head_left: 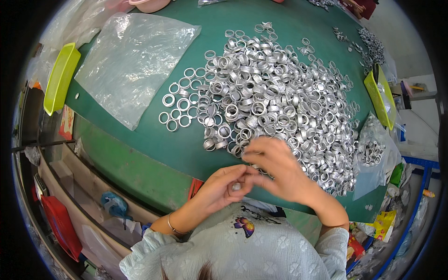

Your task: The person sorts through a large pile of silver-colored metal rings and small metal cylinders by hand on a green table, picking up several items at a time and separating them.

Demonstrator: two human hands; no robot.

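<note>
A large heap of silver metal rings (275, 93) covers the middle of the green table. In front of its near edge, my left hand (224, 186) is closed, with thumb and fingertips pinched together. A small silvery metal piece (236, 186) shows among its curled fingers; most of it is hidden. My right hand (277, 170) hovers over the heap's near edge, its fingertips close to those of my left hand. Motion smears its fingers, so I cannot see whether it holds anything. Left of the heap, several loose rings (171, 124) lie flat in a single layer.
A clear plastic bag (135, 60) lies flat at the far left, beside a yellow-green basket (62, 79). Another yellow-green basket (380, 95) and a plastic bag of rings (372, 151) are on the right. A red tray (60, 226) stands below the table's left side.
</note>
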